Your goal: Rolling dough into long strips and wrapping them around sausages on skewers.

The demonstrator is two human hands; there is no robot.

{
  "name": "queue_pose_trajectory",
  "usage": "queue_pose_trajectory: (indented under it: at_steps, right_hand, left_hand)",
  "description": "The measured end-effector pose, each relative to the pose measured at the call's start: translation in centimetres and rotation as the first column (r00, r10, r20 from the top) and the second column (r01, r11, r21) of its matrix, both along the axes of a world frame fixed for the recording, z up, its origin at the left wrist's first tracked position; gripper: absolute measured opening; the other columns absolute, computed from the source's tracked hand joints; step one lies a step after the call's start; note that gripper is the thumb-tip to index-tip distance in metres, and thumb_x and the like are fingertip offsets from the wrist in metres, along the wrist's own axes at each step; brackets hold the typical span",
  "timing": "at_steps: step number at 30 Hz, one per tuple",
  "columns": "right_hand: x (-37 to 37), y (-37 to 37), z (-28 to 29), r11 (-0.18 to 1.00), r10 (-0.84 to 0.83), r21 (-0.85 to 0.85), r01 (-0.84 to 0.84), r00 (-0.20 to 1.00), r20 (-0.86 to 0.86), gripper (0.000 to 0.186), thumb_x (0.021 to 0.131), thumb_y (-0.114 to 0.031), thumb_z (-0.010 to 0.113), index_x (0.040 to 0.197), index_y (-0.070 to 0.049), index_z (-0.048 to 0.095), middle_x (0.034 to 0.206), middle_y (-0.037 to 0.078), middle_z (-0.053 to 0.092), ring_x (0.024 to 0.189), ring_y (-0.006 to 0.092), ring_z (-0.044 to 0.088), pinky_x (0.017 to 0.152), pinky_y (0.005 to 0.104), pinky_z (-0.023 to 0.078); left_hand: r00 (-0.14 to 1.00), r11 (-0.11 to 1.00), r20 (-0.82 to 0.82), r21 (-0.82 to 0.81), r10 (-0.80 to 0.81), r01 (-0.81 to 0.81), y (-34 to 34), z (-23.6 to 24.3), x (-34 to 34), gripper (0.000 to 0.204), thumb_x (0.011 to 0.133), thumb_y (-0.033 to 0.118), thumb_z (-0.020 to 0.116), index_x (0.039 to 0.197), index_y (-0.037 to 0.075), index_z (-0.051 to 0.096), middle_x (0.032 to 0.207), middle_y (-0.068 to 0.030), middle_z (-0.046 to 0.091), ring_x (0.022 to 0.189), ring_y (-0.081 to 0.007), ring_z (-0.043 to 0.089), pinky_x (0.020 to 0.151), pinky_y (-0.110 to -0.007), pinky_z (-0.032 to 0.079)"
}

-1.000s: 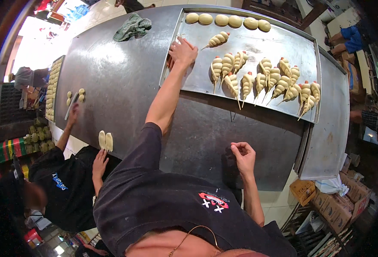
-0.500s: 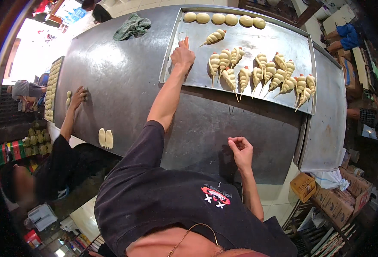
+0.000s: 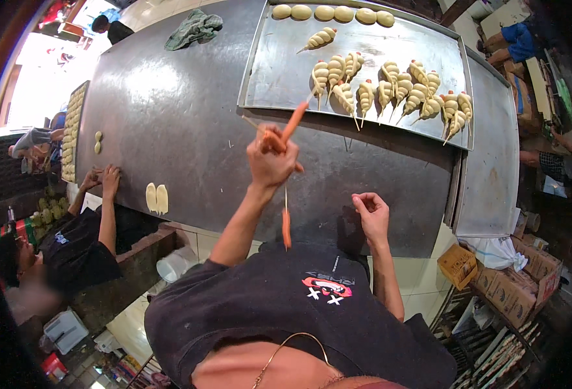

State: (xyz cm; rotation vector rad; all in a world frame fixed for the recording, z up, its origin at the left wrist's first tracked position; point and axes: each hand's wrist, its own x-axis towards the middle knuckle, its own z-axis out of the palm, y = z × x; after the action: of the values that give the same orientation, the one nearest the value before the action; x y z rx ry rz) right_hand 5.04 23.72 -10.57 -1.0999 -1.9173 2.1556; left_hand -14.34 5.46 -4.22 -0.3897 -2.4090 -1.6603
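Note:
My left hand [image 3: 271, 162] is closed round several orange sausages on thin sticks above the dark metal table. One skewered sausage [image 3: 296, 120] points up past my fingers; another skewered sausage [image 3: 286, 228] points down below the hand, toward my shirt. My right hand [image 3: 373, 217] is over the near part of the table, its thumb and fingers curled together with nothing visible in them. Beyond both hands is a metal tray [image 3: 273, 78] bearing several dough-wrapped sausages [image 3: 366, 97] on sticks. A row of dough balls [image 3: 323, 13] lies along its far edge.
On the table [image 3: 169, 123] lie a crumpled green cloth [image 3: 195, 29], two flat dough pieces [image 3: 157, 198] and small dough pieces [image 3: 97, 142]. A co-worker's hands [image 3: 107, 178] rest at the left edge, near a dough-filled tray [image 3: 74, 139]. Another metal sheet [image 3: 487, 175] adjoins on the right.
My left hand has drawn back from the tray toward me and now shows skewered sausages in it. The right hand has barely moved. The co-worker's hands have shifted nearer the table edge.

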Motion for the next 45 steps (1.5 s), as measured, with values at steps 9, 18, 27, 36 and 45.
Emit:
queue_pose_trajectory:
  at_steps: [9,18,27,36,45]
  right_hand:
    - [-3.1,-1.3,-0.9,0.995,0.098,0.031,-0.096,0.993,-0.062,0.012,0.089,-0.01,0.072,0.093,0.0,0.067,0.089,0.002,0.069,0.08,0.0079,0.062,0.076,0.0231,0.05]
    - [-8.1,-2.7,0.4,0.907,0.317,0.286,-0.308,0.948,0.016,0.02,0.083,-0.018,0.076,0.095,-0.003,0.069,0.086,0.005,0.071,0.08,0.0132,0.066,0.074,0.0285,0.053]
    - [-32.8,10.6,1.3,0.435,0.384,0.899,0.045,0.894,-0.23,0.037,0.074,-0.021,0.076,0.106,-0.005,0.065,0.109,0.017,0.065,0.104,0.0359,0.061,0.095,0.0444,0.046]
    - [-52.9,20.2,-1.0,0.207,0.115,0.781,-0.589,0.807,0.579,0.08,0.067,-0.052,0.082,0.139,-0.043,0.046,0.151,0.009,0.029,0.139,0.0508,0.023,0.101,0.0731,0.034]
    - [-48.1,24.1,-3.6,0.862,-0.415,0.176,0.475,0.862,-0.292,0.038,0.07,-0.025,0.084,0.095,-0.006,0.064,0.093,0.009,0.066,0.082,0.0199,0.064,0.072,0.0319,0.055]
  left_hand:
    - [0.92,0.965,0.378,-0.263,0.1,0.003,-4.8,-10.9,4.8,0.036,0.08,0.014,0.072,0.109,-0.001,0.056,0.089,-0.0186,0.066,0.079,-0.0316,0.069,0.072,-0.041,0.055]
    - [0.929,0.942,0.216,-0.219,0.302,-0.255,-9.3,-10.1,3.0,0.034,0.087,0.019,0.069,0.113,-0.002,0.064,0.114,-0.0183,0.063,0.099,-0.0311,0.064,0.084,-0.037,0.052]
    - [0.908,0.867,-0.053,-0.277,0.416,-0.414,-11.7,-13.3,1.4,0.011,0.085,0.005,0.068,0.077,0.0,0.062,0.098,-0.0094,0.068,0.08,-0.0186,0.064,0.069,-0.031,0.051]
    - [0.906,0.905,0.09,-0.146,0.414,-0.4,-12.3,-12.9,1.1,0.009,0.078,-0.001,0.059,0.087,-0.001,0.06,0.097,-0.0131,0.066,0.085,-0.0252,0.063,0.072,-0.034,0.052]
    - [0.915,0.912,0.06,-0.131,0.399,-0.389,-13.0,-13.8,1.9,0.009,0.082,-0.003,0.06,0.091,-0.002,0.06,0.101,-0.0113,0.064,0.086,-0.0189,0.061,0.077,-0.029,0.05]
